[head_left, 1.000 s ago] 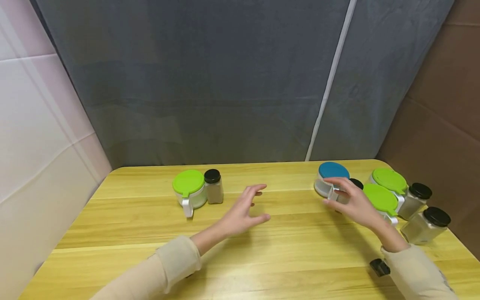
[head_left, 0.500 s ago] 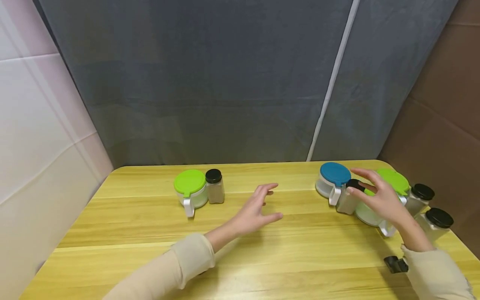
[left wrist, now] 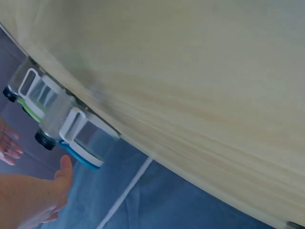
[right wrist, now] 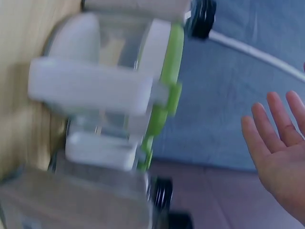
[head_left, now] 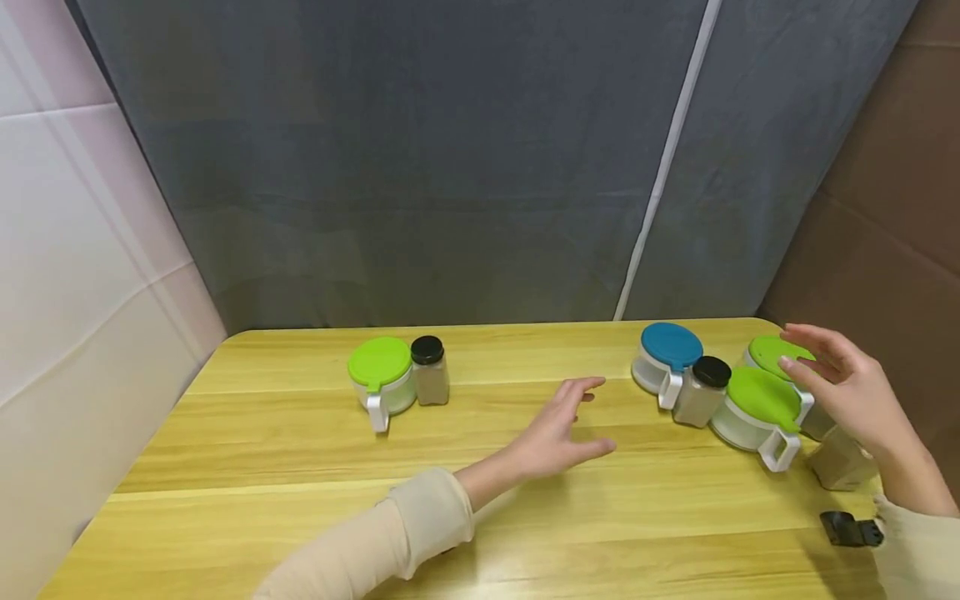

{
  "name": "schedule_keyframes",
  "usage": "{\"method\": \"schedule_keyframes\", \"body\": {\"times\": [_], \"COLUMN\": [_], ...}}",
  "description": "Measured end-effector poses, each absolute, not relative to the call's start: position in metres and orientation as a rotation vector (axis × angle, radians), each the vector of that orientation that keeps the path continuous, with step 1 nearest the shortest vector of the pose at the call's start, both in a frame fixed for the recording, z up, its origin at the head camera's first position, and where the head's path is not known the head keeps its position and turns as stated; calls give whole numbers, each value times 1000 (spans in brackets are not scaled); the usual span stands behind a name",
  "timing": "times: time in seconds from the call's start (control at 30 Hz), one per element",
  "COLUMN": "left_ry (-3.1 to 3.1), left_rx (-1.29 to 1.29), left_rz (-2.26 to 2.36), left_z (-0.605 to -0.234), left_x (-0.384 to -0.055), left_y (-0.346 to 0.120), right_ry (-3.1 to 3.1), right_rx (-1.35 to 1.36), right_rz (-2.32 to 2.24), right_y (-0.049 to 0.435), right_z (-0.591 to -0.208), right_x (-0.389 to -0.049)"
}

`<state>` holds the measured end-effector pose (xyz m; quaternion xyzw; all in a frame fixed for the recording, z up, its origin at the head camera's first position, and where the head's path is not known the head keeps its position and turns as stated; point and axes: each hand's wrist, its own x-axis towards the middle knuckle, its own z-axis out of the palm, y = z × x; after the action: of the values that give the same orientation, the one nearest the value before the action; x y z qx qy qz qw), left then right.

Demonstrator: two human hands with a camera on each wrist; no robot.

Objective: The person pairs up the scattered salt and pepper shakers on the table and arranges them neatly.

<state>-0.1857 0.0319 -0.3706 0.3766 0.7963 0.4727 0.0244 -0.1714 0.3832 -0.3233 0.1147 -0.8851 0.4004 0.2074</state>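
Note:
My left hand is over the middle of the table with its thumb and fingers spread apart, holding nothing. To its right stands a clear canister with a blue lid and white handle. Against it sits a square jar with a black cap. My right hand is above the right-end group, fingers relaxed and palm bare in the right wrist view. Left of it are a front green-lidded canister and another green-lidded canister behind. The hand partly hides two more jars, including one front jar.
At the left, another green-lidded canister stands beside a black-capped jar. A grey curtain rises behind the wooden table, with a brown panel at the right. A small black device is by the right cuff.
My right hand has moved right, from by the blue-lidded canister to above the far-right jars. My left hand has drifted right, still spread. The canisters and jars stay in place.

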Motion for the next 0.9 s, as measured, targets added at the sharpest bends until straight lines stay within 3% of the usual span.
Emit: {"method": "schedule_keyframes", "body": {"times": [0.3, 0.67, 0.9], "left_ry": [2449, 2357, 2319], "left_rx": [1167, 1137, 1097], "left_rz": [1436, 1420, 1436], "left_z": [-372, -365, -363], "left_x": [-179, -172, -170], "left_y": [56, 96, 123], "right_ry": [-2464, -2231, -2245], "right_rx": [113, 114, 58], "right_rz": [1061, 1109, 1087], "right_y": [429, 556, 564], "right_z": [-339, -425, -429], "right_x": [-160, -191, -176]}}
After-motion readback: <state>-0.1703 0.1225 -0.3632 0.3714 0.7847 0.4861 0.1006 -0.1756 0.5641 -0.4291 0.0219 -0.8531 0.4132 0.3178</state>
